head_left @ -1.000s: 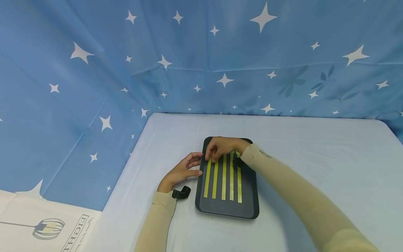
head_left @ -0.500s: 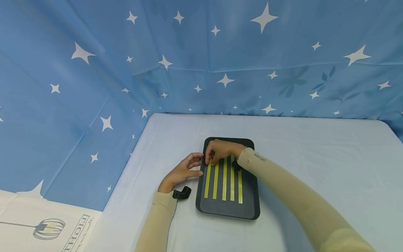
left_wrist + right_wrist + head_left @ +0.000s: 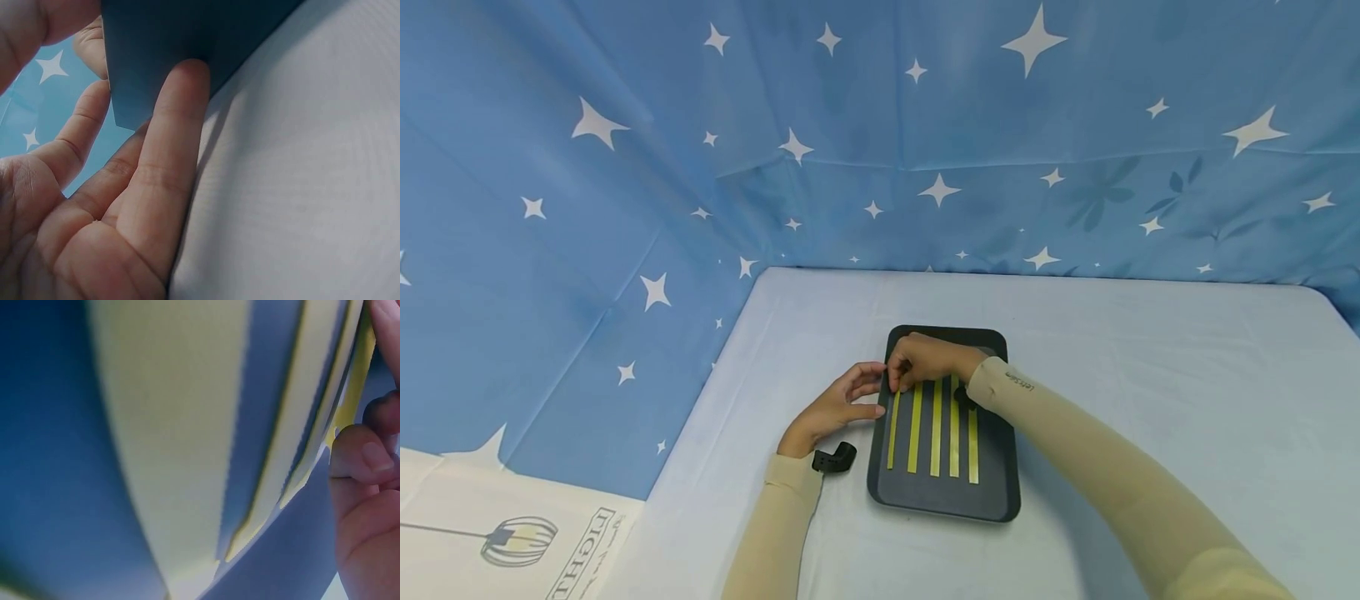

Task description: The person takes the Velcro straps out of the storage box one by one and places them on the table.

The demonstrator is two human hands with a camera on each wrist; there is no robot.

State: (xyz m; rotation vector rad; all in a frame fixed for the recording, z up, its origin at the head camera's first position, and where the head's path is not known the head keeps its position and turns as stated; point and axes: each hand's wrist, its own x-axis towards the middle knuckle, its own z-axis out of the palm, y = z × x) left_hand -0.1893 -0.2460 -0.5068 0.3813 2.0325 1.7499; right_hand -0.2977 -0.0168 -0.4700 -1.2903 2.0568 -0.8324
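With my right hand (image 3: pixel 932 357) I pinch the far end of the leftmost long, narrow yellow strip (image 3: pixel 893 432), finger and thumb together on it, over the left side of a dark grey rectangular tray (image 3: pixel 943 497) with rounded corners. Four other yellow strips (image 3: pixel 936 442) run side by side to its right. My left hand (image 3: pixel 831 410) has thumb and fingers apart, fingertips touching the tray's left wall, on a table covered in white cloth (image 3: pixel 1150 358)
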